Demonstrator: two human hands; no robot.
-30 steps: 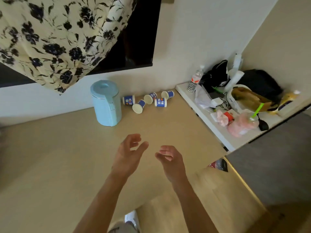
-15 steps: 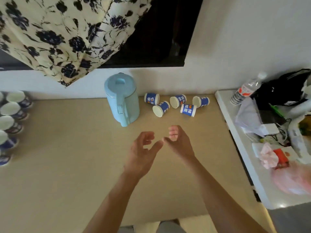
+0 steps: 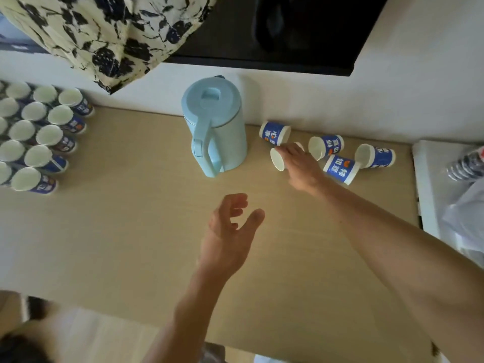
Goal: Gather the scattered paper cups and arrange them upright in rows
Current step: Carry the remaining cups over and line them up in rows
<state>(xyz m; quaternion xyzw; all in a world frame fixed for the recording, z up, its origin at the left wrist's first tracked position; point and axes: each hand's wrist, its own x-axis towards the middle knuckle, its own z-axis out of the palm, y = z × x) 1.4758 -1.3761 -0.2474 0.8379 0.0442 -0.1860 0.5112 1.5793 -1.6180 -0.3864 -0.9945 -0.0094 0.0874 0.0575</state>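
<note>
Five paper cups lie tipped over by the right hand [image 3: 301, 167], whose fingers cover one tipped cup [image 3: 278, 159], though whether they actually grip it is unclear. The left hand [image 3: 227, 237] hovers spread and empty. Upright rows of cups [image 3: 39, 134] stand far to its left, past the blue kettle [image 3: 217, 124].

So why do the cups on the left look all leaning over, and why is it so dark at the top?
Head view: the wide-angle lens bends the edges, so the upright cups in rows seem to lean; the dark panel is unlit with faint reflections; soft light, weak shadow beside the kettle; the right hand on a fallen cup looks slightly blurred.
</note>
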